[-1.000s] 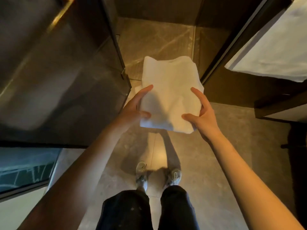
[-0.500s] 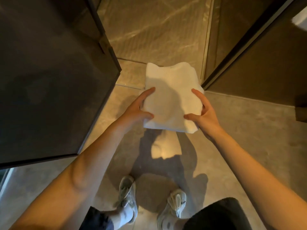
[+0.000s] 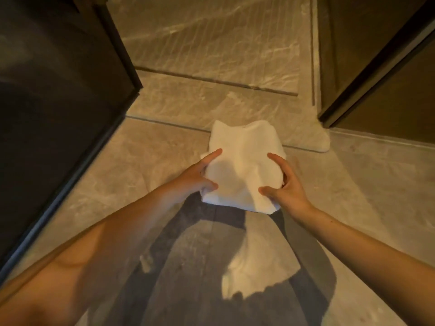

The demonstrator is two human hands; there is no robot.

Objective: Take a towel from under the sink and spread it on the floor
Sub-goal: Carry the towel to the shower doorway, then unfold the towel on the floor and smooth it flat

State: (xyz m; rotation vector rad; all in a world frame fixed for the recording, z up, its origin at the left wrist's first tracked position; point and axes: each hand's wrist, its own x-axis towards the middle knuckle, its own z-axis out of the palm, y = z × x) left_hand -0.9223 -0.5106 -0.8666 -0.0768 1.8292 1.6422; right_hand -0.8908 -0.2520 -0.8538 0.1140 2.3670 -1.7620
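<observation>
Above the marbled floor (image 3: 164, 161), between a dark glass panel (image 3: 58, 102) on the left and a dark door (image 3: 376, 67) on the right, a folded white towel (image 3: 242, 165) is held in the air. Left hand (image 3: 195, 177) and right hand (image 3: 284, 187) grip its sides, fingers (image 3: 213, 154) curled round the cloth. Shadows fall on the floor below.

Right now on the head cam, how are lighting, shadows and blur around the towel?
Head view: warm, dim light; the towel is the brightest patch, its texture soft, gripped by the left hand and right hand. Head view: arms and towel throw a hard dark shadow on the floor toward the camera. Head view: the wide angle slants the dark panel at left.
</observation>
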